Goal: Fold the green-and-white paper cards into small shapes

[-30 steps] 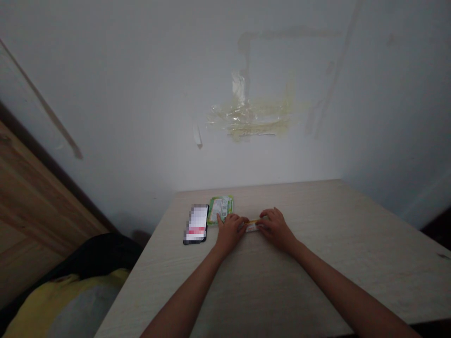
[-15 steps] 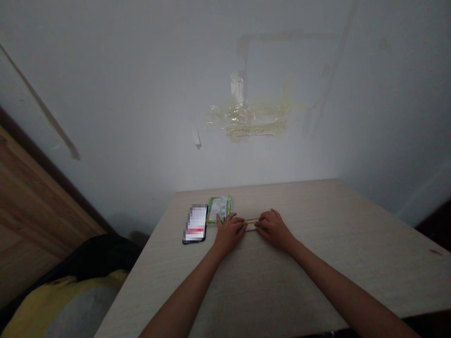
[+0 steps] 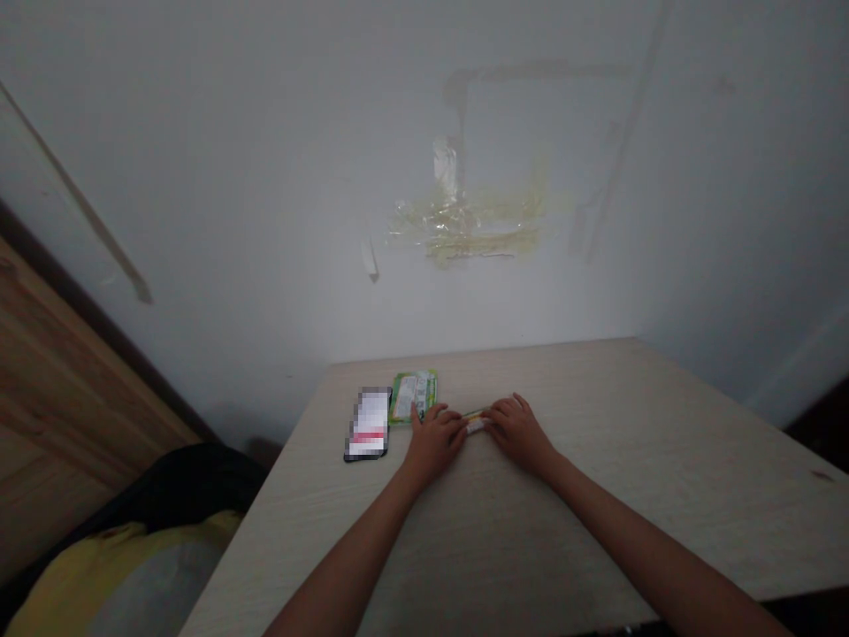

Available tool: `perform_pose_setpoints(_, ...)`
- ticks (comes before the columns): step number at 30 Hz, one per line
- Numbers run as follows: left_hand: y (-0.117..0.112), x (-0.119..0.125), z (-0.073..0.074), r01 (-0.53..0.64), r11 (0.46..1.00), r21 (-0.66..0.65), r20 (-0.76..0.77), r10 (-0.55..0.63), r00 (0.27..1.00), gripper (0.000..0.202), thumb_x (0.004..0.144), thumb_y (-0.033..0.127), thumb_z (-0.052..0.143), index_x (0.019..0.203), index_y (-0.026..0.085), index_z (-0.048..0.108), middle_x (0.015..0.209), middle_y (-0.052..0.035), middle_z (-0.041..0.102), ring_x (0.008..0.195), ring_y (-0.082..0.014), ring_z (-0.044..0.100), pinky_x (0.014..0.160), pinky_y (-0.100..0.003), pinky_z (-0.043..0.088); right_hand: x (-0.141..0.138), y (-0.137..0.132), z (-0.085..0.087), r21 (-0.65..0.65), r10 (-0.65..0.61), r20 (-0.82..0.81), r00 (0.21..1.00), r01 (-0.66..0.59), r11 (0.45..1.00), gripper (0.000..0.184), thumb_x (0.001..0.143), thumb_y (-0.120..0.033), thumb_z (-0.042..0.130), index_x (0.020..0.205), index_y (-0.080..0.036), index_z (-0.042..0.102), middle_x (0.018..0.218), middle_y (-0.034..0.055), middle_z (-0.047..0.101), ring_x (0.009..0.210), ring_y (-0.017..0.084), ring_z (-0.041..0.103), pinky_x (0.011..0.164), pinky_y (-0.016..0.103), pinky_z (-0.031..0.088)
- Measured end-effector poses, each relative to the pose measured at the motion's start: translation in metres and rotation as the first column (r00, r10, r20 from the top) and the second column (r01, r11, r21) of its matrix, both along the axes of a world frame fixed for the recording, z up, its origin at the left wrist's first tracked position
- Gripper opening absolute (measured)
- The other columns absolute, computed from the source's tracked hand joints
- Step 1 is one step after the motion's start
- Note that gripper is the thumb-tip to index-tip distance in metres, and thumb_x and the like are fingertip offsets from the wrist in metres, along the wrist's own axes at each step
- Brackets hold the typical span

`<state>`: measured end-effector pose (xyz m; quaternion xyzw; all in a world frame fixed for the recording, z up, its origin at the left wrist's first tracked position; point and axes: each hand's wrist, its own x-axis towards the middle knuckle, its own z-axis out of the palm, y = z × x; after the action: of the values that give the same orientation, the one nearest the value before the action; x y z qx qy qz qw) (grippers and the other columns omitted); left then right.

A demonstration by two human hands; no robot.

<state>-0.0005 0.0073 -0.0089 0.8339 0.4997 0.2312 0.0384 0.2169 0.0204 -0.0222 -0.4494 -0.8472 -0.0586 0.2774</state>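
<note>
The narrow printed strip [image 3: 475, 422] lies on the worktop [image 3: 597, 380] directly between the left hand [image 3: 434, 441] and right hand [image 3: 523, 433], equally near both. Its long axis runs crosswise, right end slightly farther away; fingers pinch each end.

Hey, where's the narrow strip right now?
In the head view, the narrow strip is just right of centre, between the left hand and right hand, to the right of the green packet.

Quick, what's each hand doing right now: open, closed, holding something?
Left hand: closed, holding the left end of a small, narrow white-and-yellow oblong item.
Right hand: closed, holding that item's right end.
</note>
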Motion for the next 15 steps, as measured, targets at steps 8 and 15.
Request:
perform_pose_setpoints(8, 0.0016, 0.0021, -0.0022, 0.011, 0.999, 0.032, -0.002, -0.011, 1.000, 0.027, 0.095, 0.034, 0.044, 0.113, 0.034, 0.065, 0.112, -0.0005, 0.068, 0.121, -0.0225, 0.046, 0.110, -0.069, -0.005, -0.0004, -0.0012, 0.0005, 0.003, -0.018, 0.029, 0.999, 0.018, 1.000, 0.019, 0.092, -0.027, 0.055, 0.104, -0.028, 0.070, 0.099, 0.0060, 0.062, 0.096, 0.021, 0.053, 0.086, 0.037, 0.037)
perform_pose_setpoints(15, 0.0025, -0.0008, -0.0037, 0.048, 0.999, 0.007, 0.019, -0.048, 0.999, 0.028, 0.095, 0.037, 0.045, 0.114, 0.034, 0.065, 0.113, -0.0008, 0.069, 0.127, -0.0244, 0.042, 0.111, -0.066, -0.005, -0.0017, -0.0022, 0.0024, -0.012, -0.110, 0.021, 0.994, 0.110, 0.994, 0.020, 0.092, -0.029, 0.054, 0.103, -0.028, 0.070, 0.100, 0.0068, 0.063, 0.097, 0.022, 0.054, 0.086, 0.038, 0.037)
